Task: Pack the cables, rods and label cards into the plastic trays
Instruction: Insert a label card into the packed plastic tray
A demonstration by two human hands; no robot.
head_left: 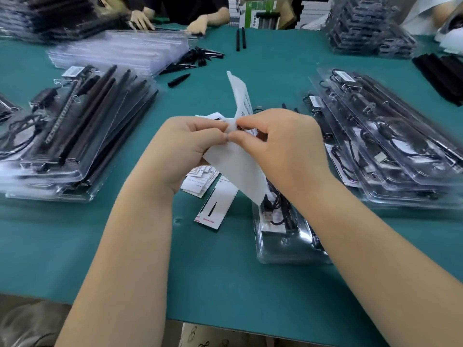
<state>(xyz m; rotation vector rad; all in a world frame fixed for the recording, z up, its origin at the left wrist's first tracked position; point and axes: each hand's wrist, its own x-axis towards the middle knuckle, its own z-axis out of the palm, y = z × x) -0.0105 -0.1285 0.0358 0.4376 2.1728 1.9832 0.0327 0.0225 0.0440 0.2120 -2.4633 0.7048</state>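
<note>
Lying on the green bench (225, 259), one clear plastic blister tray (283, 241) near centre holds a coiled black cable with a USB plug (278, 214); its far end is hidden under the right forearm and a paper sheet. Left stack of clear plastic trays (65, 136): filled with long black rods and cable coils, fastened with small metal clips. Right stack of filled clear trays (390, 141): fanned, holding cables and rods. Far left: pile of empty clear trays (120, 50). Loose black tapered spikes (190, 61) beside it; two loose black rods (240, 38) farther back. White printed label cards (213, 194) lie scattered between the centre tray and the left forearm, one bearing a spike picture. Another person's hands (172, 21) rest at the far edge. Left hand (188, 146) and right hand (283, 144), raised above the cards, meet thumb to thumb, both pinching a white folded paper sheet (238, 166) that tilts upward.
</note>
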